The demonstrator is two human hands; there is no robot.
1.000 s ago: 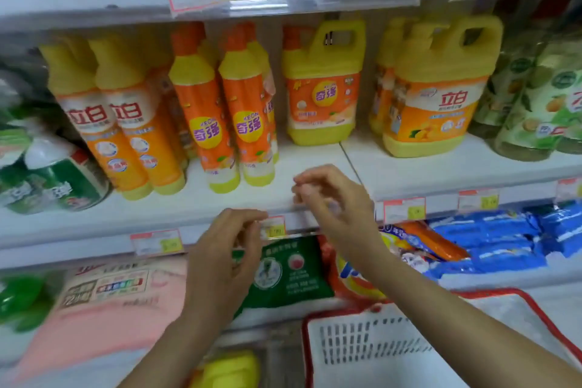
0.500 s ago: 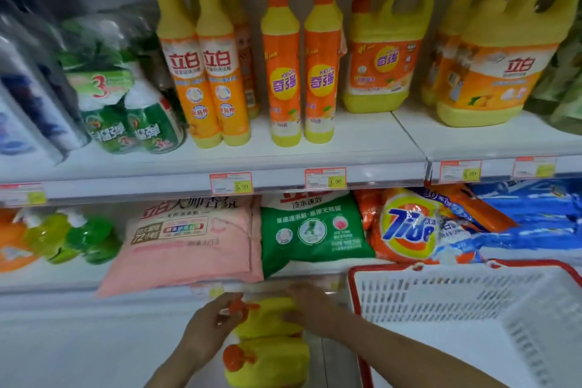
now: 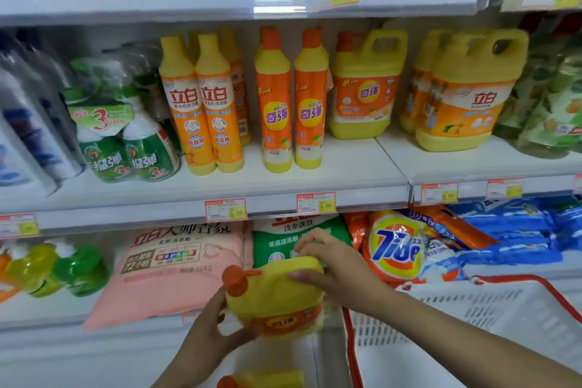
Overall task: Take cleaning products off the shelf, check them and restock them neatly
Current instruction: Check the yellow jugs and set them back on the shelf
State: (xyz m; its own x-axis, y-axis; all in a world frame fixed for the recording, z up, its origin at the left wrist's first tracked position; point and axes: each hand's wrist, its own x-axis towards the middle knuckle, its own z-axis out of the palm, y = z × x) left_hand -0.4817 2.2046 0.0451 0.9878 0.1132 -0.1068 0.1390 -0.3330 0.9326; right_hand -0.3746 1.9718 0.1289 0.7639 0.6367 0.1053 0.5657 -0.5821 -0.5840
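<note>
A yellow detergent jug [image 3: 277,296] with an orange cap and orange label hangs in front of the lower shelf, held by both hands. My left hand [image 3: 211,334] grips its lower left side under the cap. My right hand [image 3: 333,268] clasps its handle from the right. Another yellow jug [image 3: 267,379] with an orange cap shows at the bottom edge. On the middle shelf [image 3: 346,173] stand two slim orange bottles [image 3: 291,101], two yellow-orange bottles [image 3: 201,104] and a matching yellow jug [image 3: 365,85], with bare shelf in front of it.
A white basket with a red rim [image 3: 472,315] sits at the lower right. The lower shelf holds a pink bag [image 3: 176,264], a green bag [image 3: 283,239], a Tide bag [image 3: 396,249] and blue packs [image 3: 519,230]. Green spray bottles [image 3: 126,142] and a larger yellow jug [image 3: 466,88] flank the middle shelf.
Both hands dropped from the shelf edge to the jugs below, then lifted one yellow jug up in front of the lower shelf. The camera view swung down and back up.
</note>
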